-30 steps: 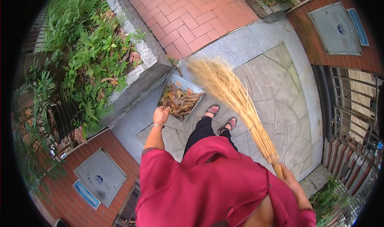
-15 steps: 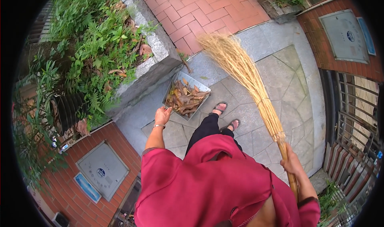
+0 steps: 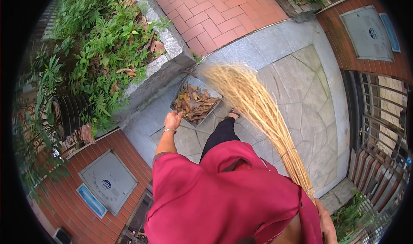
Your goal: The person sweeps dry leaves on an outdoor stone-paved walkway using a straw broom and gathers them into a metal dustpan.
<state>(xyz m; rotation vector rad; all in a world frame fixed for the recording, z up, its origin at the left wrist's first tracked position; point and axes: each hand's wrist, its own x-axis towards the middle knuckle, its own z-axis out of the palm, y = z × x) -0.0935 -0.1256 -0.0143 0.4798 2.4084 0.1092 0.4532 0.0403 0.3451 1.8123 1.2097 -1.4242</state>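
My left hand (image 3: 173, 121) is closed at the near left edge of a grey metal dustpan (image 3: 197, 82); the part it grips is mostly hidden by the fingers. Brown, dry leaves (image 3: 195, 103) are heaped inside the pan, which is beside the stone planter wall. On the right, my right hand (image 3: 327, 223) is wrapped round the handle of a long straw broom (image 3: 267, 108). The broom slants up and left across the paving, its bristle tips beside the far right edge of the dustpan. Its lower handle is hidden by my sleeve and hand.
A granite planter wall (image 3: 157, 74) with green plants (image 3: 101, 50) borders the left. Red brick paving (image 3: 215, 14) lies beyond the grey stone floor (image 3: 297, 85). A metal railing (image 3: 385, 115) stands at the right, and brick pillars rise on both sides.
The broom has swung down and left, its bristles now nearer the dustpan. My right hand has moved lower and right. My left hand stays closed at the pan's edge.
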